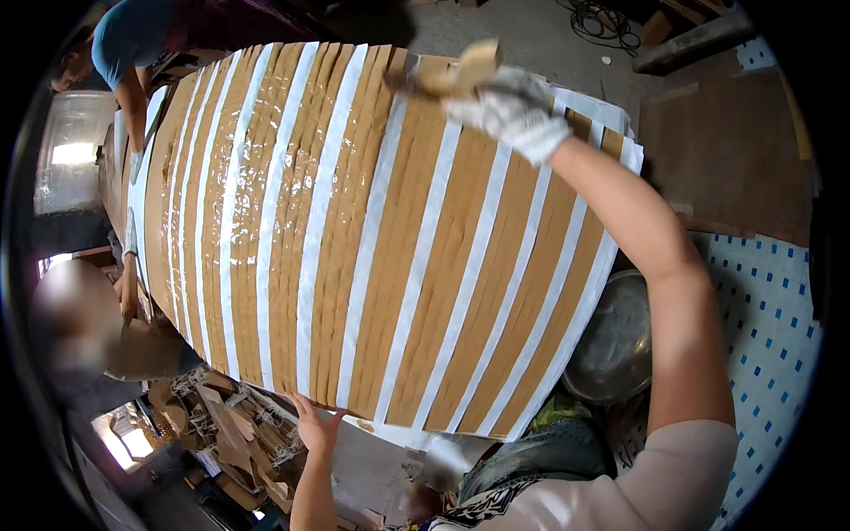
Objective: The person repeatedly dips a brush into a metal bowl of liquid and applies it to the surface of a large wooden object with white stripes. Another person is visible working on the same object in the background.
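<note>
A broad stack of overlapping brown strips [416, 354] with white bands [367, 257] between them spreads before me. Its left half is glossy and wet-looking; the right half looks matt. My right hand [513, 115], in a white glove, is closed round a flat brush [478, 66] with a wooden handle. The brush is blurred and lies over the stack's far edge, around where glossy meets matt. Bare, with fingers spread, my left hand [314, 427] touches the near edge of the stack.
A round metal basin [575, 376] stands close to my right side. At the left end, a person in a blue top [133, 40] and another person work by the stack. Cardboard scraps [235, 434] lie at lower left; a black cable [602, 22] coils on the far floor.
</note>
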Available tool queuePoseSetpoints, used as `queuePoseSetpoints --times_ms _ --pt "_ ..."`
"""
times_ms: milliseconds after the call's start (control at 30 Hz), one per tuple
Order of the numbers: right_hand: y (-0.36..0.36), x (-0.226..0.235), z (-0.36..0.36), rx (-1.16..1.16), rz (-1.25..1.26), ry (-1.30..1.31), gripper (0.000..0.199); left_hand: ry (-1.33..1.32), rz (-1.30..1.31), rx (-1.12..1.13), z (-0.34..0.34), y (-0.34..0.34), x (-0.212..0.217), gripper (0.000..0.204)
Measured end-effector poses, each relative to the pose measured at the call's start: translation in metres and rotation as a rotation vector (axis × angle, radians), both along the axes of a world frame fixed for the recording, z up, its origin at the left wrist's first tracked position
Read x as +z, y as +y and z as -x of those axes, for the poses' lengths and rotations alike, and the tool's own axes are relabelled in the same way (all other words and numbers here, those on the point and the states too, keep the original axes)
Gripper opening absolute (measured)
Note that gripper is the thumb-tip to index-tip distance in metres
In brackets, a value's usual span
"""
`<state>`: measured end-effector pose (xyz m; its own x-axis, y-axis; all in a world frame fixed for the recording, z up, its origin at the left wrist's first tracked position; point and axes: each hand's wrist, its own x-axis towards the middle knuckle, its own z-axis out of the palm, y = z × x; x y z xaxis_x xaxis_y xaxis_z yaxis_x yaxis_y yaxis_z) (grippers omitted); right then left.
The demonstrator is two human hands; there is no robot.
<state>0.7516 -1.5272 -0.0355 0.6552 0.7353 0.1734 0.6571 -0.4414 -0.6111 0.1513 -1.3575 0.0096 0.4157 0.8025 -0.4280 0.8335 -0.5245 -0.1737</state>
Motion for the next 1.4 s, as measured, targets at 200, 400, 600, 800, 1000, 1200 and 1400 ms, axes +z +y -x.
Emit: queuePoseSetpoints --times_ms 200,400,600,800,1000,1200,1400 --pt "0.018 -0.024 -0.025 -0.168 -0.083 -0.307 0.030 -0.024 0.008 -0.041 0.007 0.010 -0.010 0.118" --pt "0.028 -0.066 -0.081 -0.153 -0.272 -0.158 0.043 -0.031 -0.004 -0.036 -0.002 0.011 -0.008 0.120" --pt "0.021 -0.023 -0.022 -0.072 0.039 -0.197 0.047 -0.099 0.005 -0.040 0.019 0.009 -0.014 0.121" --pt "0.055 0.001 -0.045 -0.151 0.257 -0.692 0.033 -0.072 -0.047 -0.046 0.021 0.010 -0.015 0.122" --pt "0.129 -0.027 -0.020 -0.069 -0.305 -0.069 0.039 -0.063 -0.055 -0.035 0.007 0.011 -0.009 0.121" --pt "0.140 0.056 -0.032 -0.206 0.033 0.075 0.063 -0.076 -0.024 0.013 0.003 0.011 -0.008 0.121" --pt "0.114 -0.002 0.001 -0.266 0.115 -0.027 0.072 -0.108 -0.075 0.017 0.027 0.008 -0.013 0.117"
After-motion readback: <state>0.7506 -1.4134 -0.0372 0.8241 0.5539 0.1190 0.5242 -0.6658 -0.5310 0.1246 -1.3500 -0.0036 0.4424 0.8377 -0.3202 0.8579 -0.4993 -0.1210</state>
